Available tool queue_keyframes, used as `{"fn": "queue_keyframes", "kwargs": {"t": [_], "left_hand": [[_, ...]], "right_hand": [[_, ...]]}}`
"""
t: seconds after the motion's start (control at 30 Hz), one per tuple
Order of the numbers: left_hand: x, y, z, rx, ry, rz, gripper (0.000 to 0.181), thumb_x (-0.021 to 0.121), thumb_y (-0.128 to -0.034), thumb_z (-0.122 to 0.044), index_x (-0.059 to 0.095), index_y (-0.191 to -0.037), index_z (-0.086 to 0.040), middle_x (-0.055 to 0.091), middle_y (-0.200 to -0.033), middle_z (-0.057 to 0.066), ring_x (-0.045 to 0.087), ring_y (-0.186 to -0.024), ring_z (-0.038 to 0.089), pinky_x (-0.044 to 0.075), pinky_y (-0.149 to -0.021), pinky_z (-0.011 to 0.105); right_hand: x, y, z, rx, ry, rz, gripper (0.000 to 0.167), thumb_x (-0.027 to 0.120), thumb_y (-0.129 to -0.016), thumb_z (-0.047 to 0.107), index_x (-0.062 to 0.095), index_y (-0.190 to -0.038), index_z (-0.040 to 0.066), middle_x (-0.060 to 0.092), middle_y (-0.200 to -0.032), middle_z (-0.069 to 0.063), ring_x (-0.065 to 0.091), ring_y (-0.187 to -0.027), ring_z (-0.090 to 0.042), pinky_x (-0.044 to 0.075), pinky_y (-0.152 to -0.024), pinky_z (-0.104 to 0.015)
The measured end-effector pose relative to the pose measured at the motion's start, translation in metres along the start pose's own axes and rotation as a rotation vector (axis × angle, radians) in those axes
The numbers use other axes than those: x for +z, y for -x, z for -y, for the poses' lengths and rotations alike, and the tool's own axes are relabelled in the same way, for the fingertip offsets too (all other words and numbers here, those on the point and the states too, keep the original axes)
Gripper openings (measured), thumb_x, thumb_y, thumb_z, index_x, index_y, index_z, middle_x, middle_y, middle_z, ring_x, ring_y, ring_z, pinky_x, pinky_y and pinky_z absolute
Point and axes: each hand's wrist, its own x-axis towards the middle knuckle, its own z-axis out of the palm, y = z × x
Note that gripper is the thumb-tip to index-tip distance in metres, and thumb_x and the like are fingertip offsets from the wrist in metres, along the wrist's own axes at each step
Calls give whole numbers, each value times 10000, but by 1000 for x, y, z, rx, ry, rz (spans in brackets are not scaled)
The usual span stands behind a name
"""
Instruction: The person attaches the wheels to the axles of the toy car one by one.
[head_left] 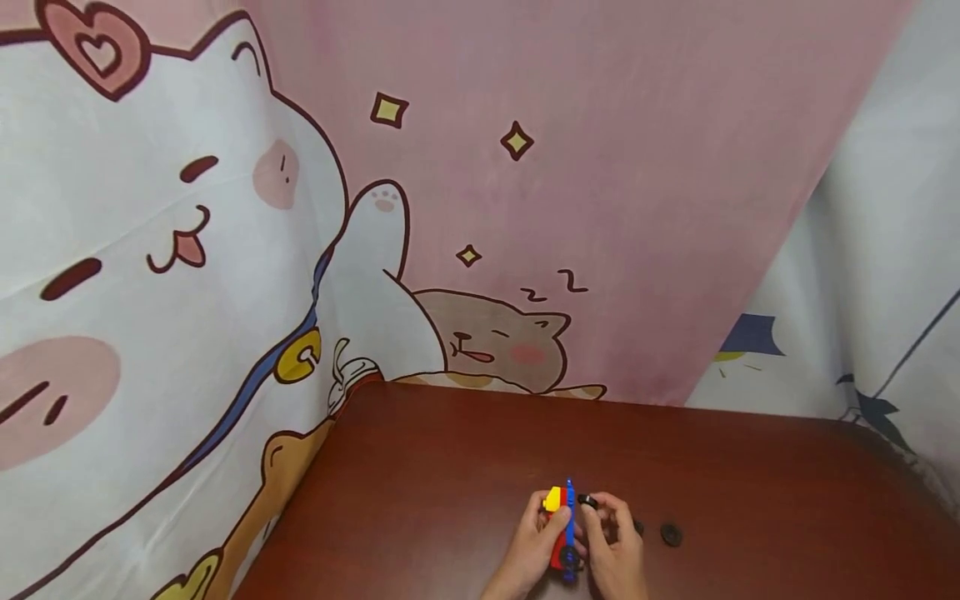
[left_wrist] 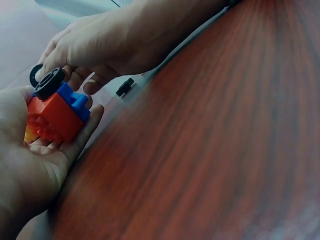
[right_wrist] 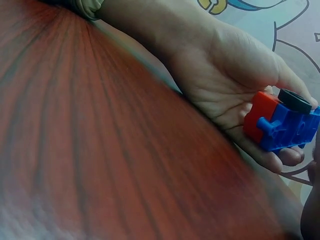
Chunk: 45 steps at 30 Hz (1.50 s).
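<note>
While both hands work close together above the near part of a dark red-brown table, the left hand grips a toy car of red, blue and yellow blocks, its thumb and fingers curled round the body. The car is held upended in the head view, its blue base turned toward the right hand. One black wheel sits on the car, at the end nearer the person. The right hand pinches a second wheel between thumb and fingers, just beside the base. To the right, a loose wheel lies on the table; a dark piece beside the right hand is mostly hidden, perhaps another wheel. Behind hangs a pink cloth with cartoon cats.
</note>
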Motion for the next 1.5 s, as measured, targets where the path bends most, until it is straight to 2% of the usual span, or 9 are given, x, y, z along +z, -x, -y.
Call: {"fn": "queue_keyframes", "kwargs": {"t": [0.17,0.37,0.47,0.63,0.87,1.0,1.13,1.33,1.5], "left_hand": [[-1,8,5,-27,-7,-21,366,543,-1035,-278,396,-1304,-79,694,-937,92,699,-692,117,607,-638,258],[0,2,5,45,-33,-6,363,544,-1033,-278,404,-1300,-76,675,-1006,299,698,-696,110,604,-630,259],[0,2,6,64,-35,3,364,543,-1034,-278,403,-1298,-70,655,-1023,340,697,-692,106,603,-630,255],[0,1,5,45,-33,-5,345,548,-1032,-258,414,-1293,-77,684,-970,209,694,-685,115,603,-609,265],[-2,-2,2,57,-96,-49,366,559,-1025,-286,445,-1299,-73,677,-976,122,672,-748,92,577,-656,218],[-1,4,5,50,-139,-71,370,562,-1023,-286,462,-1300,-62,648,-958,0,621,-818,62,527,-695,179],[0,8,9,25,-116,-62,367,545,-1032,-283,444,-1308,-63,627,-941,-9,622,-799,67,537,-674,189],[1,6,7,44,-190,-61,336,474,-1057,-334,445,-1302,-105,605,-939,20,634,-782,83,552,-648,203],[2,8,5,41,-294,-59,315,446,-1063,-361,452,-1293,-146,579,-969,5,585,-866,68,495,-720,176]], "right_hand": [[-3,10,-1,-37,39,1,250,626,-937,-40,588,-1164,58,690,-910,-39,588,-696,-27,490,-594,-192],[-6,3,-1,-142,-101,12,347,645,-877,-132,593,-1192,3,718,-1106,22,673,-820,-56,513,-724,-117],[-7,3,1,-160,-116,14,364,643,-861,-159,587,-1194,-23,723,-1090,16,668,-829,-59,507,-737,-113],[-4,2,7,-176,-84,-3,366,663,-825,-189,577,-1160,-68,718,-961,-172,674,-742,-108,525,-668,-127],[-3,-2,9,-20,-93,57,161,663,-923,-15,613,-1075,-3,597,-791,-30,551,-619,-67,458,-523,-174],[-6,4,7,62,-72,102,106,667,-943,59,629,-1038,31,578,-796,1,539,-642,-61,472,-551,-204],[-8,10,7,130,-44,123,112,647,-969,120,623,-1043,40,590,-829,27,549,-688,-54,477,-588,-214],[-7,5,7,165,-85,184,153,602,-1004,195,602,-1057,51,582,-875,19,523,-714,-78,461,-611,-229],[-5,4,6,180,-112,157,133,637,-980,157,602,-1022,36,576,-855,37,537,-679,-79,476,-594,-228]]}}
